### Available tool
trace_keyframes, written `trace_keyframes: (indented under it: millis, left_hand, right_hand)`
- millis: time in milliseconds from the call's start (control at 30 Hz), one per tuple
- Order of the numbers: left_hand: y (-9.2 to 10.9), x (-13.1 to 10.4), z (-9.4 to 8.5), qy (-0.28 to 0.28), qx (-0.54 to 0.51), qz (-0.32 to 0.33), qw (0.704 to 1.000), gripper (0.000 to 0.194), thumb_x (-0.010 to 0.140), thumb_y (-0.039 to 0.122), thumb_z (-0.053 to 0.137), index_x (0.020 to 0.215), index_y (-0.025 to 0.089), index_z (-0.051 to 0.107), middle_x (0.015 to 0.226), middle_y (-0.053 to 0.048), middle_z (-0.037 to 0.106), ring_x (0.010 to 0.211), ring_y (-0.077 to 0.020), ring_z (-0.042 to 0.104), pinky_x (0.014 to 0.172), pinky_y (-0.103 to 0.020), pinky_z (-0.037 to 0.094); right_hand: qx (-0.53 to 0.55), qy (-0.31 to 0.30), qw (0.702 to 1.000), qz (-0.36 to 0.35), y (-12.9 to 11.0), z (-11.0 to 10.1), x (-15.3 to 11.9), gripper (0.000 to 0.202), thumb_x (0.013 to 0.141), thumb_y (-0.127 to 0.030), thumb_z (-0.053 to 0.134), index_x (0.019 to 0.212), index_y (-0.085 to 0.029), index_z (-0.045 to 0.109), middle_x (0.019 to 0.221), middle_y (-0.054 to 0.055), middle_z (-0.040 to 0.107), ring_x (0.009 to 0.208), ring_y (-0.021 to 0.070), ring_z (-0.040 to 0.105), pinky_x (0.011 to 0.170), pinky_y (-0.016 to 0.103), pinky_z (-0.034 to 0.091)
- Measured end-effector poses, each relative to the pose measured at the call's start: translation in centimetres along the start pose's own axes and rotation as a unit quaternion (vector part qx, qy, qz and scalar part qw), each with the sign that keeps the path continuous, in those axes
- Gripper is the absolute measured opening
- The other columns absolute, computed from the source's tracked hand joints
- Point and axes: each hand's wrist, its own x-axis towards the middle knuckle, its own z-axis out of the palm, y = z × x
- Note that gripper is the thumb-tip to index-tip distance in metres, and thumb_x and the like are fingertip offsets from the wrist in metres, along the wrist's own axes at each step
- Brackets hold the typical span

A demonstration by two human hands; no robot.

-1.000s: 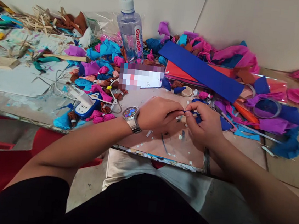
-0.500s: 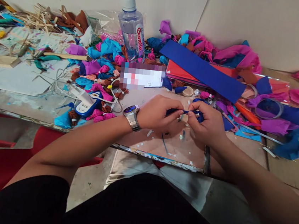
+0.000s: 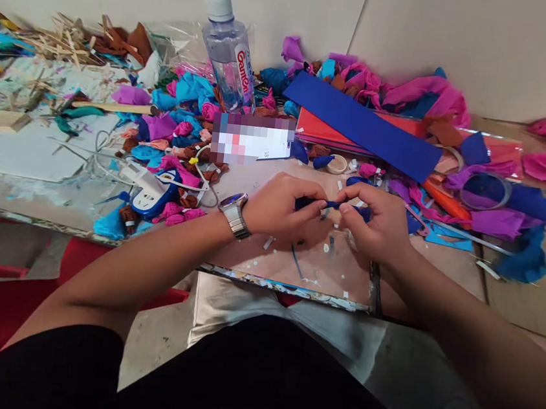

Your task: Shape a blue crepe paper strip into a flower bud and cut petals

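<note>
Over the front of the table, my left hand (image 3: pixel 285 204), with a watch (image 3: pixel 235 214) on its wrist, pinches a twisted strip of dark blue crepe paper (image 3: pixel 332 205) between thumb and forefinger. Opposite it, my right hand (image 3: pixel 379 221) grips the same strip between thumb and fingertips, close to the left fingers. Part of the paper is hidden inside both hands. Just beyond them lie small blue paper pieces (image 3: pixel 323 162) and a round tape roll (image 3: pixel 337 165). A flat strip of dark blue paper (image 3: pixel 362 126) rests behind, over red sheets.
A water bottle (image 3: pixel 228 60) stands at the back, behind a phone (image 3: pixel 274 145). Left of it are many crumpled paper pieces, a power strip (image 3: pixel 149 199) with cables, and wood sticks (image 3: pixel 70 40). Purple paper (image 3: pixel 498 225) and a clear tape ring (image 3: pixel 485 191) lie to the right.
The view has shifted slightly, so the table items sit a little further left. Both hands keep hold of the blue crepe paper, with the right fingers moved slightly along it.
</note>
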Motion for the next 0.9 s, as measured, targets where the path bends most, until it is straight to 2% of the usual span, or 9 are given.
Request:
trace_keyframes:
  millis: [100,233,400,533,733,800,900]
  left_hand:
    - [-0.1,0.0,0.0,-0.001,0.004,-0.012,1.000,0.026,0.101,0.033,0.058,0.094,0.018,0.078,0.079,-0.001,0.077,0.069,-0.0118,0.065,0.071,-0.026,0.045]
    - [-0.3,0.1,0.1,-0.012,-0.014,-0.012,1.000,0.025,0.100,0.031,0.058,0.095,0.017,0.078,0.080,-0.002,0.078,0.071,-0.0121,0.067,0.073,-0.025,0.047]
    - [-0.5,0.4,0.2,-0.056,-0.096,-0.055,0.992,0.027,0.100,0.035,0.061,0.096,0.015,0.077,0.084,-0.005,0.080,0.073,-0.0129,0.070,0.071,-0.025,0.052]
    - [-0.8,0.6,0.2,-0.113,-0.241,-0.125,0.956,0.031,0.102,0.036,0.060,0.089,0.012,0.074,0.079,-0.008,0.079,0.070,-0.0129,0.074,0.069,-0.024,0.058]
    - [-0.9,0.6,-0.4,-0.162,-0.372,-0.196,0.893,0.030,0.097,0.040,0.072,0.094,0.011,0.072,0.081,-0.009,0.079,0.071,-0.0141,0.078,0.067,-0.023,0.063]
    - [-0.8,0.6,-0.6,-0.172,-0.387,-0.204,0.883,0.030,0.096,0.040,0.074,0.094,0.010,0.072,0.083,-0.010,0.080,0.074,-0.0150,0.079,0.069,-0.024,0.065]
    - [-0.6,0.7,-0.8,-0.172,-0.383,-0.206,0.884,0.030,0.095,0.040,0.076,0.095,0.010,0.073,0.083,-0.010,0.081,0.075,-0.0158,0.080,0.070,-0.025,0.065]
  right_hand:
    - [-0.015,0.004,1.000,-0.014,0.0,-0.2,0.0,0.016,0.097,-0.026,0.057,0.098,-0.027,0.073,0.091,0.004,0.079,0.080,0.0249,0.074,0.076,0.041,0.055]
    - [-0.064,0.002,0.997,-0.047,0.3,0.1,0.0,0.011,0.095,-0.034,0.068,0.097,-0.027,0.076,0.092,0.004,0.081,0.084,0.0257,0.075,0.079,0.042,0.054]
    - [-0.083,0.005,0.995,-0.051,0.8,0.4,0.0,0.009,0.096,-0.030,0.069,0.096,-0.025,0.076,0.088,0.003,0.080,0.082,0.0239,0.073,0.077,0.040,0.053]
    - [-0.089,-0.012,0.994,-0.066,1.2,0.3,0.0,0.010,0.096,-0.031,0.069,0.099,-0.027,0.076,0.093,0.003,0.081,0.085,0.0246,0.075,0.078,0.040,0.055]
    - [-0.079,-0.006,0.992,-0.094,1.0,0.2,-0.1,0.011,0.097,-0.031,0.070,0.103,-0.031,0.079,0.093,0.000,0.083,0.085,0.0235,0.076,0.085,0.043,0.057]
    - [-0.071,-0.003,0.992,-0.102,0.8,0.2,-0.1,0.012,0.096,-0.030,0.071,0.105,-0.031,0.079,0.094,0.000,0.083,0.085,0.0235,0.077,0.085,0.043,0.057]
    - [-0.063,-0.003,0.992,-0.110,0.6,0.2,-0.1,0.012,0.096,-0.030,0.071,0.105,-0.031,0.079,0.093,0.000,0.083,0.085,0.0231,0.077,0.086,0.044,0.057]
